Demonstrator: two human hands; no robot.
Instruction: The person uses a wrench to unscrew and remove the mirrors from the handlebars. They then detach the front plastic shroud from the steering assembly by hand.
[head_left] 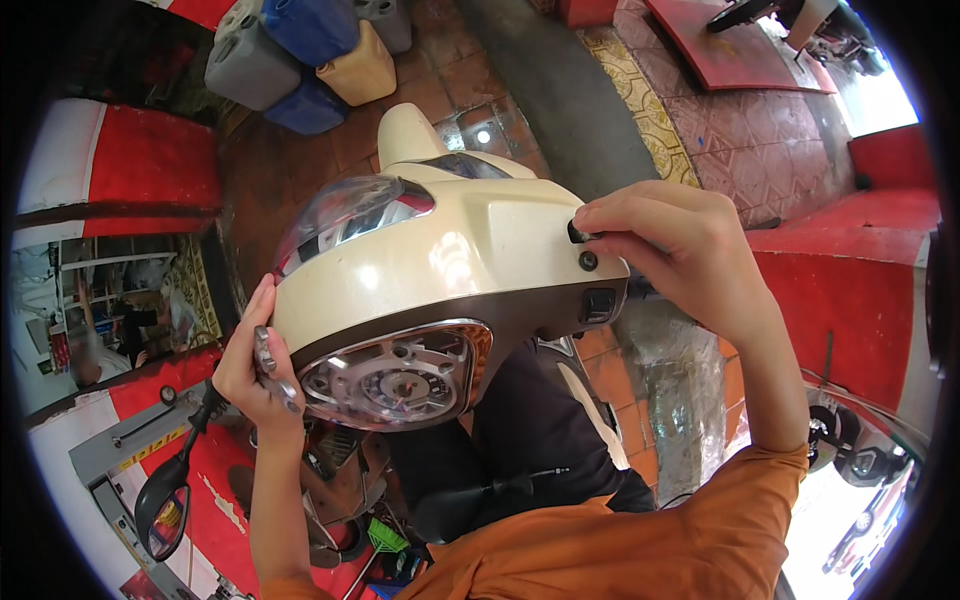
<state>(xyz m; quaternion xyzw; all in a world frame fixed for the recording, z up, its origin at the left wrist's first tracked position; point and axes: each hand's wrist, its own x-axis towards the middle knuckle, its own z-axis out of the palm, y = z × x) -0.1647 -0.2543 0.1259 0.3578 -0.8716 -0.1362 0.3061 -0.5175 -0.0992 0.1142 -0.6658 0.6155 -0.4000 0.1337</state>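
A cream scooter handlebar cover (450,240) with a clear headlight lens (345,215) fills the middle of the view. Its round speedometer (400,388) faces me. On its left side rests my left hand (255,365), fingers bent round a silver wrench (265,350) whose middle is partly hidden. At the right end of the cover, my right hand (680,235) pinches a small black part (577,232) against the top surface. Just below those fingertips is a dark round mirror mount hole (588,261), and lower down a black switch (598,305).
A black rear-view mirror (165,510) sticks out at lower left. Several plastic jerrycans (310,30) stand on the tiled floor beyond the scooter. A red cabinet or wall (840,300) is at right, and a red ramp (730,45) lies at the far right.
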